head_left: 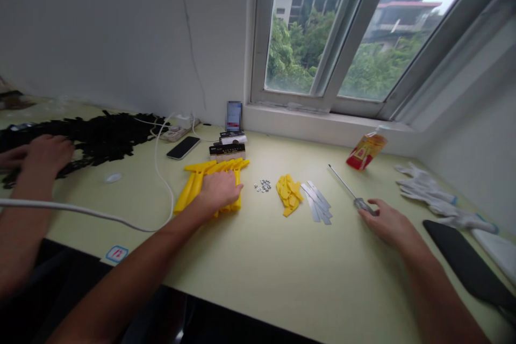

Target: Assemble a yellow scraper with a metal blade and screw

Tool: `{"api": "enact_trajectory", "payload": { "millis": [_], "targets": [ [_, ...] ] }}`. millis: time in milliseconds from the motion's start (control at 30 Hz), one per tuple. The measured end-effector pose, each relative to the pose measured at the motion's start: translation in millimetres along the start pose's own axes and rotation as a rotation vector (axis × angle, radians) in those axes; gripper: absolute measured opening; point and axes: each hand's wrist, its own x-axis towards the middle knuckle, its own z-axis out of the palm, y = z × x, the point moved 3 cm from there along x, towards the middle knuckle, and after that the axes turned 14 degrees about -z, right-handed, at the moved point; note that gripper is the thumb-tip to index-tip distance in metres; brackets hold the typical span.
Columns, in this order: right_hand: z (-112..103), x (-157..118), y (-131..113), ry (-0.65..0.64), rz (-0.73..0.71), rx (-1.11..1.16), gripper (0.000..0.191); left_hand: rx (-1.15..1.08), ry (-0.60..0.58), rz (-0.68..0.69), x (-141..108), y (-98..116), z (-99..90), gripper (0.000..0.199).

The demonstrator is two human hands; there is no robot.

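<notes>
My left hand lies over a row of yellow plastic handles, its fingers curled down among them, so the exact grip is hidden. On the right, my right hand has its thumb and fingers round the grey handle of a screwdriver, whose shaft points away toward the window. Between the hands are small metal nuts, a pile of yellow plastic pieces and several flat metal strips.
At the left, another person's hands touch a heap of black pieces. A white cable crosses the table near a phone. Small boxes, a red-yellow pouch, white gloves and a black object also lie around.
</notes>
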Motion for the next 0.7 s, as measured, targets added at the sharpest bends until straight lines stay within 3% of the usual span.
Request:
{"api": "enact_trajectory", "payload": {
  "millis": [100,300,533,700],
  "targets": [
    [3,4,3,0.016,-0.012,0.024,0.066,0.238,0.007,-0.046,0,6,-0.6,0.043],
    [3,5,1,0.029,-0.039,0.034,0.063,0.300,-0.010,-0.051,5,21,0.5,0.032],
    [7,6,5,0.049,-0.092,0.030,0.059,0.239,-0.039,-0.101,23,33,12.2,0.032],
    [10,6,5,0.092,-0.128,0.019,0.055,0.025,-0.006,-0.125,36,29,10.7,0.018]
  ]
}}
